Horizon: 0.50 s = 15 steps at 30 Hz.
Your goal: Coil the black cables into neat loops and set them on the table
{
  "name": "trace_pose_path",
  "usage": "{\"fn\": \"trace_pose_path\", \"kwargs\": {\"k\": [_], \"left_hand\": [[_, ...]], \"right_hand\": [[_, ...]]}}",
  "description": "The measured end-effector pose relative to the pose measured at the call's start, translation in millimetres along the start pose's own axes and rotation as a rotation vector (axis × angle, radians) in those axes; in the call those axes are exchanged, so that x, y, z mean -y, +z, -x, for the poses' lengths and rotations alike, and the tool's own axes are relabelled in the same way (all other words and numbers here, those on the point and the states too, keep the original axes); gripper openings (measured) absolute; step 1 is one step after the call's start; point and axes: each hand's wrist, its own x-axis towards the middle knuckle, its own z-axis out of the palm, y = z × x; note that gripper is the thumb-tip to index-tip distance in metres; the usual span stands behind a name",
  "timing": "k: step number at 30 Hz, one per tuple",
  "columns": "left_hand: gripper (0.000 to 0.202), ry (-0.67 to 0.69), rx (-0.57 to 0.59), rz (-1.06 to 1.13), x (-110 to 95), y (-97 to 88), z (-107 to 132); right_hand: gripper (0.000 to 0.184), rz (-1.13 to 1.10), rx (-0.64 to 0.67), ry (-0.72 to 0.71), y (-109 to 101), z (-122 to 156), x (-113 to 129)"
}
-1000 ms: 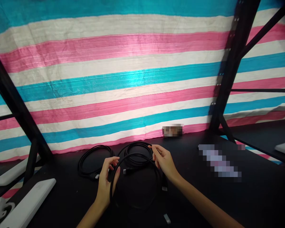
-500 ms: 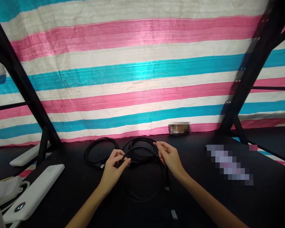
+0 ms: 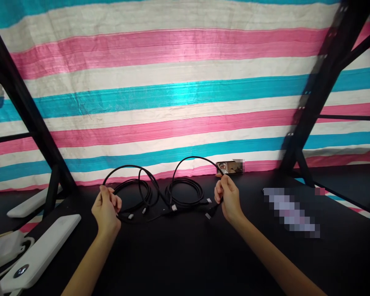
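Observation:
A black cable (image 3: 193,157) runs in loose loops between my two hands, above the black tabletop. My left hand (image 3: 106,210) pinches one stretch of it on the left. On the right, my right hand (image 3: 230,198) grips another stretch, and a connector end (image 3: 207,216) hangs just below those fingers. Behind the held cable lie two coiled black cables, a left coil (image 3: 149,190) and a right coil (image 3: 201,190). Several pale plug tips show among the loops; which cable each belongs to I cannot tell.
A phone (image 3: 230,167) leans against the striped sheet (image 3: 179,90) at the back. White long devices, one nearer (image 3: 46,250), and a white adapter (image 3: 6,246) lie left. A blurred-out item (image 3: 291,211) lies right. Black frame posts (image 3: 308,111) slant up both sides.
My hands have moved apart, the left one farther left, drawing the held cable's coil open into wide loops. The right hand shifted slightly right.

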Motion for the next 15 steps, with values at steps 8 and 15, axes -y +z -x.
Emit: {"fn": "trace_pose_path", "kwargs": {"k": [8, 15], "left_hand": [[0.038, 0.131, -0.026, -0.126, 9, -3.6, -4], [0.041, -0.002, 0.236, -0.273, 24, 4.6, 25]], "right_hand": [[0.037, 0.034, -0.038, -0.005, -5, -5, -1], [0.034, 0.191, 0.037, -0.049, 0, 1, -3]]}}
